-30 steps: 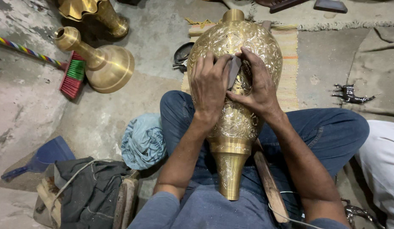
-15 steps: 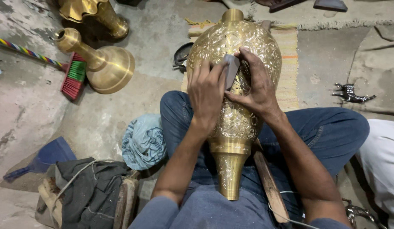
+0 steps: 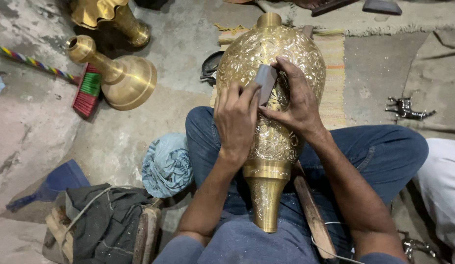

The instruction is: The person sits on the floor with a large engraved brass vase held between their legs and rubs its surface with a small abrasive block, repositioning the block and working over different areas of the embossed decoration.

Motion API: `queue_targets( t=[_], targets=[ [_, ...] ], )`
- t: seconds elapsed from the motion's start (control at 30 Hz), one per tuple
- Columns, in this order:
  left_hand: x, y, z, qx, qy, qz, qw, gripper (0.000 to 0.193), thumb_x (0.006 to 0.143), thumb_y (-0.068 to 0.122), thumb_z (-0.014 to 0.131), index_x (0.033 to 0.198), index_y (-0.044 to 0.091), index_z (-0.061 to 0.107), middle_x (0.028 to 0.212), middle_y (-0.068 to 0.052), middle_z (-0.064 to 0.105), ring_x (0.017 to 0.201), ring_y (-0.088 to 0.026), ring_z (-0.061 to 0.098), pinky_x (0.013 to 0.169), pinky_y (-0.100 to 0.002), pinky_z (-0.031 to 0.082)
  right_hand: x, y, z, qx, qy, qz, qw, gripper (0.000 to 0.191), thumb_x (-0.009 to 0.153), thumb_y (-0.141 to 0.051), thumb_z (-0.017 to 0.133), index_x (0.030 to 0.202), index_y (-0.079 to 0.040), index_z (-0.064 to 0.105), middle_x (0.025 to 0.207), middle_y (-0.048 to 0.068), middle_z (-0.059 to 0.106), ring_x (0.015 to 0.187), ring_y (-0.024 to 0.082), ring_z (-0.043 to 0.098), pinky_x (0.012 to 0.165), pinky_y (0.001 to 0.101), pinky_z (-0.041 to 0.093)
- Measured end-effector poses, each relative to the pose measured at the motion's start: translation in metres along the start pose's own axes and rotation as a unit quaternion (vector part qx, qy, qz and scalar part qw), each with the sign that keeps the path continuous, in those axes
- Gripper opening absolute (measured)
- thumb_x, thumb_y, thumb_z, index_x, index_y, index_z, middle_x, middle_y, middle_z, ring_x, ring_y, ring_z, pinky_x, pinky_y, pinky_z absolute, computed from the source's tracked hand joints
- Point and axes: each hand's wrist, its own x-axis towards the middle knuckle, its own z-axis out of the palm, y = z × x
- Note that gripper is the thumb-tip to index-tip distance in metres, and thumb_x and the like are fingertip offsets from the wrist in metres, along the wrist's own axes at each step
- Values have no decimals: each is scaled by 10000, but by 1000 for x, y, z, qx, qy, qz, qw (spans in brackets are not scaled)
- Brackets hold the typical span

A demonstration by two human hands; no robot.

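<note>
Head view, left hand (image 3: 236, 120) and right hand (image 3: 297, 105) pinching grey pad (image 3: 265, 83) against brass vase (image 3: 272, 142)

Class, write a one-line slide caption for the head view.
Both hands, left hand and right hand, press a grey pad against an engraved brass vase lying across the lap.

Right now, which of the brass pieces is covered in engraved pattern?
The large brass vase lying across the person's lap, under both hands. The bell-shaped brass piece on the floor and the fluted brass piece behind it are smooth.
</note>
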Motion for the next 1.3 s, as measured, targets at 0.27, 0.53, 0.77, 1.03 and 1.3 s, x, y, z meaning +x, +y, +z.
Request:
queue_targets(
  t=[0.27,0.53,0.77,1.03,1.3],
  targets=[
    [21,7,5,45,93,59,993,207,919,268,767,1099,165,762,1189,-105,703,1046,-270,666,908,-395,566,2,2,2,10,-4,0,1000,1169,706,-302,969,1617,-63,277,1546,178,494,1465,337,501,1287,458,419],
    [-4,3,-3,10,34,23,999,214,970,234,779,1165,147,774,1069,-72,704,958,-220,652,846,-400,557,-1,11,6,4,0,-8,1000,1173,721,-351,989,1615,-75,281,1542,176,501,1456,327,513,1278,453,434],
    [12,-3,15,15,61,40,997,234,938,247,775,1143,134,765,1114,-96,712,981,-221,662,873,-365,563,-3,12,8,11,-5,-4,1000,1184,738,-372,972,1638,-88,258,1551,166,500,1459,328,523,1281,483,457],
    [14,9,-4,25,42,25,999,199,949,247,777,1113,134,783,1039,-74,697,942,-228,656,836,-383,560,-4,11,7,-8,-2,0,1000,1174,730,-371,976,1626,-84,273,1559,178,492,1451,335,517,1265,481,445],
    [-10,-1,-4,-2,27,17,999,195,953,228,759,1122,131,771,1084,-85,695,946,-218,640,842,-353,524,0,8,8,-10,13,-8,1000,1199,718,-389,991,1618,-66,267,1541,175,502,1435,331,523,1251,472,443]
  ],
)
